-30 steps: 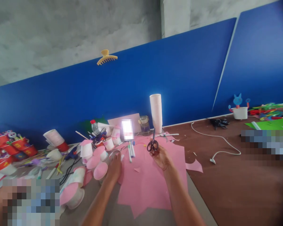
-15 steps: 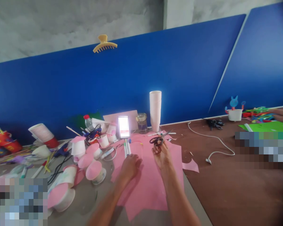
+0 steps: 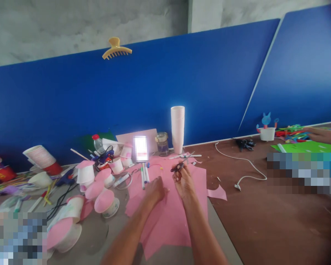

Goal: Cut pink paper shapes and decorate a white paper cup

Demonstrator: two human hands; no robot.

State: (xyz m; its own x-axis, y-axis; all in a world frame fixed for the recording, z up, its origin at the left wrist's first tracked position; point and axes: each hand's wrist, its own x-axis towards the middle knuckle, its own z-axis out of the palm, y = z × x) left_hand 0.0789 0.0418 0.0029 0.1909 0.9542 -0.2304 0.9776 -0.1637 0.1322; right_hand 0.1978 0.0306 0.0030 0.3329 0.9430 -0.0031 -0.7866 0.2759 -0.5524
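My right hand [image 3: 183, 181] is closed around dark-handled scissors [image 3: 179, 167], held above a large sheet of pink paper [image 3: 179, 221]. The blades point up and to the right. My left hand [image 3: 156, 189] rests on the same sheet, fingers bent down against it and thumb apart, holding nothing that I can see. Just beyond the left hand lie several white markers [image 3: 145, 173]. A torn-edged pink scrap [image 3: 217, 192] sits to the right of the sheet.
A tall stack of white cups [image 3: 178, 129] stands at the blue partition, beside a glass jar [image 3: 162, 144] and a bright phone screen [image 3: 141, 148]. Pink-topped paper cups [image 3: 107, 203] crowd the left. A white cable [image 3: 245, 159] runs along the right; another person's hand [image 3: 324, 135] is farther right.
My left hand has slid away from the markers, to the right and a little closer to the right hand. The scissors have turned in my right hand, so their blades now show more clearly.
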